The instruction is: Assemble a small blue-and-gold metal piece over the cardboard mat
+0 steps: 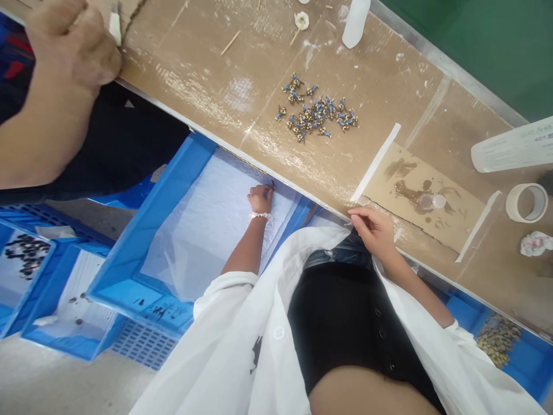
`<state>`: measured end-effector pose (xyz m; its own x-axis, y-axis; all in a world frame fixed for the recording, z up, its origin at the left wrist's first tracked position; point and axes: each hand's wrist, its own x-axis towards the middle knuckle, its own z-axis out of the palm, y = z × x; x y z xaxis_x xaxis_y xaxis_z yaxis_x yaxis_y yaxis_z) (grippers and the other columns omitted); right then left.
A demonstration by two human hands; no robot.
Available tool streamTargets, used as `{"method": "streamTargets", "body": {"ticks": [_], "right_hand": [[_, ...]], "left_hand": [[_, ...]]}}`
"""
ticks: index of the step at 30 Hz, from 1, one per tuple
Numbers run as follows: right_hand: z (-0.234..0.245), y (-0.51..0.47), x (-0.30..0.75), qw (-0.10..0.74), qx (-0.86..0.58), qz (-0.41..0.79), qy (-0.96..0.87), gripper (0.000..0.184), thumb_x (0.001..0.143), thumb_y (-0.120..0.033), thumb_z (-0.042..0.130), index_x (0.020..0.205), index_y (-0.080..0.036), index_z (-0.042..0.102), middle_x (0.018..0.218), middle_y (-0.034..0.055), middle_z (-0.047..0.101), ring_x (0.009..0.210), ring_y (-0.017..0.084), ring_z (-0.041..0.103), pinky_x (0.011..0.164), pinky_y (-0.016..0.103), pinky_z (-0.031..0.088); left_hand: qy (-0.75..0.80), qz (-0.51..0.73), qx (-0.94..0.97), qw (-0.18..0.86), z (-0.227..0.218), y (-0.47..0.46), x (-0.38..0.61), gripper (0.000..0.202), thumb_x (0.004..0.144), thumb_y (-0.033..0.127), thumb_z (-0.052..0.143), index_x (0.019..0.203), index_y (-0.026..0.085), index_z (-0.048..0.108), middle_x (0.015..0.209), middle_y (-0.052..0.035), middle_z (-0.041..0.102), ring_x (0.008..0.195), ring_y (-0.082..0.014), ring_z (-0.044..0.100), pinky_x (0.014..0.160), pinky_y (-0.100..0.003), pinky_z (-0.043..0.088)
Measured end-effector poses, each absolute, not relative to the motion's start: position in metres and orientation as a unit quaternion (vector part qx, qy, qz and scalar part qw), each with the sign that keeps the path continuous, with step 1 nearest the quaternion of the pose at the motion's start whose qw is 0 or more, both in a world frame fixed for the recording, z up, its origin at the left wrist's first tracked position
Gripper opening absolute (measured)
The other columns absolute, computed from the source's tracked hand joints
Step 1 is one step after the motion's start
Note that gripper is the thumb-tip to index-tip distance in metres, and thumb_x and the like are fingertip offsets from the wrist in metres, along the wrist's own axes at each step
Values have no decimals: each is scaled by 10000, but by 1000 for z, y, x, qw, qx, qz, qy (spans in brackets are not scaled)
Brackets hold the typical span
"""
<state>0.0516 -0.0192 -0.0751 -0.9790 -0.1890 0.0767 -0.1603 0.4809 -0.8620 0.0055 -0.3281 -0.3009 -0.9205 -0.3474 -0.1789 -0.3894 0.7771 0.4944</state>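
The left hand is lowered into a blue crate lined with white sheeting, at about 9 o'clock from the body. Its fingers are closed in a pinch on what seems to be a small dark part, held close under the tabletop edge. The right hand is laid on that edge at 1 o'clock from the body, fingers loosely curled; nothing is seen gripped in it.

A pile of small blue and brass parts lies on the tabletop at 12 o'clock from the left hand, well apart from both hands. A tape roll and a small clear cup lie at 3 o'clock from the right hand. Another person's hand is seen at the upper left.

The pinch is probably best kept at the fingertips, with the sheeting not caught up, and the right hand kept braced on the edge for steadiness.
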Motion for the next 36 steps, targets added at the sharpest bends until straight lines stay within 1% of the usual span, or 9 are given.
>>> {"method": "streamTargets", "body": {"ticks": [5,12,18,23,27,33,36], "right_hand": [[-79,-18,53,25,-87,-494,865,164,938,-313,563,929,-220,698,763,20,656,532,116,564,517,258,453],[-76,-20,52,13,-104,-495,862,138,933,-286,564,923,-222,686,770,20,671,513,116,559,514,264,463],[-73,-20,51,13,-100,-480,871,182,942,-328,545,910,-224,690,761,27,682,521,128,566,511,275,470],[-74,-20,51,-2,-117,-476,872,128,930,-267,568,916,-229,690,778,20,689,558,130,579,530,266,474],[-75,-20,51,-7,-124,-479,869,107,924,-241,580,929,-232,687,786,13,690,564,124,575,537,257,471],[-75,-20,50,3,-113,-469,876,163,942,-303,551,921,-224,692,779,25,691,564,130,583,532,267,484],[-75,-20,51,5,-112,-477,872,160,940,-295,552,916,-221,691,787,26,692,555,125,581,525,263,477]], "left_hand": [[944,262,-196,32,-298,-332,8,107,859,230,549,842,188,647,1006,-138,697,1053,-334,577,875,-449,410],[947,251,-200,16,-290,-325,11,155,901,262,504,945,188,633,1089,-143,672,1074,-314,561,919,-445,387],[946,249,-206,32,-288,-325,13,179,896,291,530,1002,202,643,1091,-143,675,1085,-326,552,917,-446,376],[947,244,-203,48,-284,-326,16,204,916,269,500,1039,198,646,1116,-150,668,1094,-329,545,920,-446,367],[950,236,-196,59,-283,-327,12,195,921,263,498,1003,190,659,1129,-161,664,1100,-346,539,912,-456,364],[958,227,-163,66,-280,-328,7,188,921,250,491,916,202,672,1081,-153,671,1105,-349,532,917,-472,362],[963,224,-131,70,-276,-333,0,172,904,245,513,888,198,678,1057,-157,669,1122,-353,526,942,-491,351]]}}
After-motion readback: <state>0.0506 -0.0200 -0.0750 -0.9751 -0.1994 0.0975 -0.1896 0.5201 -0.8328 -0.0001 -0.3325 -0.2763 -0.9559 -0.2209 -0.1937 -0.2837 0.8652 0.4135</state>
